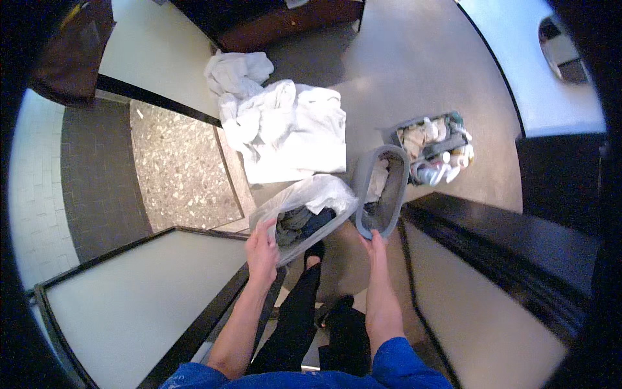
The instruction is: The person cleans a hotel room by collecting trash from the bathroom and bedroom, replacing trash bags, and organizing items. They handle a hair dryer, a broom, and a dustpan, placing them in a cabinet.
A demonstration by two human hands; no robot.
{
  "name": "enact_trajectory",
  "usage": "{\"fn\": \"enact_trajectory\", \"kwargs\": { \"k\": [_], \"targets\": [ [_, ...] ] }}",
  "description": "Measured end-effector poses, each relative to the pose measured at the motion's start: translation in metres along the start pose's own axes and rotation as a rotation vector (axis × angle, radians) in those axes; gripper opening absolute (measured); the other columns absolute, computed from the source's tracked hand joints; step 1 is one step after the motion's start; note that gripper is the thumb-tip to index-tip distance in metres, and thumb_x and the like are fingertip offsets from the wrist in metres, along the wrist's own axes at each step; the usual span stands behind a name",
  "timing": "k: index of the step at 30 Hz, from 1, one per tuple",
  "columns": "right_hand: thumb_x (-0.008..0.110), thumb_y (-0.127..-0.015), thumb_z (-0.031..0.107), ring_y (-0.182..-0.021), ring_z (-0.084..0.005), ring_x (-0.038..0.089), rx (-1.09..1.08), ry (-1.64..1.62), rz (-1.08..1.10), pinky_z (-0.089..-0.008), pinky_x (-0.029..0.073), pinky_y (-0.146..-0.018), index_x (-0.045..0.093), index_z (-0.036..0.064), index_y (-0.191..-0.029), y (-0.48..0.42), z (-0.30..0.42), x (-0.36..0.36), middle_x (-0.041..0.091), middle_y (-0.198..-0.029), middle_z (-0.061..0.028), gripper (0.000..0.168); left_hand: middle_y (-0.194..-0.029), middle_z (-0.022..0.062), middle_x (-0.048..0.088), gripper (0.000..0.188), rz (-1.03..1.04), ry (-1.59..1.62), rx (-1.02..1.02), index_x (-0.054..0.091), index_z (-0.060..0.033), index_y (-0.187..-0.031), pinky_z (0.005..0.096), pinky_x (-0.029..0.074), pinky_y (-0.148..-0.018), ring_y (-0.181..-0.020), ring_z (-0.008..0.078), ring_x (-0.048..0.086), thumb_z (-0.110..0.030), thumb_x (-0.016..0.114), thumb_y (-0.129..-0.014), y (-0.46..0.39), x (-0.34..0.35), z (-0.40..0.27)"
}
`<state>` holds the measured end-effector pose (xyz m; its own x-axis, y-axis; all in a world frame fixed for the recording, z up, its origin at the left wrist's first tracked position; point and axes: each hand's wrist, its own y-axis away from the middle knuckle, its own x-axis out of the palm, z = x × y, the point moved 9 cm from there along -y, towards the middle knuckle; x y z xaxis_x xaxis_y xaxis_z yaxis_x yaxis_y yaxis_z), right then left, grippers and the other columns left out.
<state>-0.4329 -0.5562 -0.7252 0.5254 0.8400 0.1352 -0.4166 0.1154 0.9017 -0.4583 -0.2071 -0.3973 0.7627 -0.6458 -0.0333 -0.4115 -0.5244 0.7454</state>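
My left hand [262,250] grips the rim of a clear plastic bag [296,192], whose mouth gapes upward. Dark cloth-like items and a white piece, perhaps paper, show inside it. With my right hand [376,243] I hold the near end of a grey oval wastebasket [360,180]. Its open top faces me, and crumpled pale material lies in it. The bag's right edge meets or overlaps the wastebasket's side; which one cannot be told. Beyond the bag, a heap of white linens or towels [291,131] is spread over the floor.
A caddy [430,150] packed with bottles and cloths stands on the floor [413,73] just past the wastebasket. White-panelled, dark-framed doors or walls [160,282] flank me on the left. Dark furniture or trim [486,243] runs along the right. A speckled stone floor [180,165] shows through a doorway at left.
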Motion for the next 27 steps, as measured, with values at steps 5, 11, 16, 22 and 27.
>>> {"fn": "enact_trajectory", "kwargs": {
  "k": [5,11,16,22,27],
  "targets": [
    [0.046,-0.086,0.007,-0.092,-0.0397,0.058,-0.025,0.02,-0.052,-0.049,0.059,-0.069,0.039,-0.01,-0.11,-0.08,0.133,0.129,0.051,-0.108,-0.0224,0.03,-0.057,-0.0077,0.031,0.038,-0.05,0.084,-0.02,0.058,-0.0038,-0.112,0.0194,0.021,-0.038,-0.043,0.0022,0.028,-0.034,0.039,-0.099,-0.026,0.021,-0.036],
    [0.049,-0.085,0.001,-0.084,-0.0385,0.06,-0.064,0.002,-0.018,-0.0494,0.06,-0.067,0.04,-0.011,-0.106,-0.083,0.271,0.273,0.051,-0.107,-0.0227,0.026,-0.059,-0.007,0.032,0.035,-0.168,0.063,-0.003,0.059,-0.0057,-0.112,0.0195,0.022,-0.037,-0.043,0.003,0.028,-0.032,0.041,-0.099,-0.062,0.045,-0.091],
    [0.051,-0.083,0.0,-0.09,-0.04,0.058,-0.142,0.016,0.169,-0.0506,0.057,-0.077,0.039,-0.013,-0.105,-0.027,0.376,0.349,0.05,-0.106,-0.023,0.029,-0.056,-0.0068,0.032,0.034,-0.202,0.004,0.002,0.059,-0.0067,-0.11,0.0199,0.022,-0.035,-0.041,0.0034,0.028,-0.033,0.041,-0.098,-0.072,0.089,-0.151],
    [0.053,-0.082,0.002,-0.098,-0.0417,0.057,-0.104,-0.025,0.283,-0.0503,0.056,-0.079,0.036,-0.013,-0.116,0.095,0.522,0.337,0.05,-0.114,-0.0233,0.041,-0.056,-0.0071,0.031,0.038,-0.168,-0.057,0.03,0.056,-0.0054,-0.115,0.0192,0.02,-0.035,-0.041,0.0024,0.027,-0.035,0.039,-0.099,-0.092,0.177,-0.243],
    [0.052,-0.085,0.005,-0.096,-0.0393,0.059,-0.298,0.099,0.218,-0.045,0.054,-0.085,0.038,-0.008,-0.119,0.076,0.598,0.318,0.05,-0.117,-0.0226,0.039,-0.054,-0.0067,0.031,0.04,-0.169,-0.039,0.073,0.056,-0.0032,-0.114,0.0195,0.019,-0.036,-0.04,0.0022,0.026,-0.036,0.039,-0.099,-0.125,0.217,-0.306]
  ]
}}
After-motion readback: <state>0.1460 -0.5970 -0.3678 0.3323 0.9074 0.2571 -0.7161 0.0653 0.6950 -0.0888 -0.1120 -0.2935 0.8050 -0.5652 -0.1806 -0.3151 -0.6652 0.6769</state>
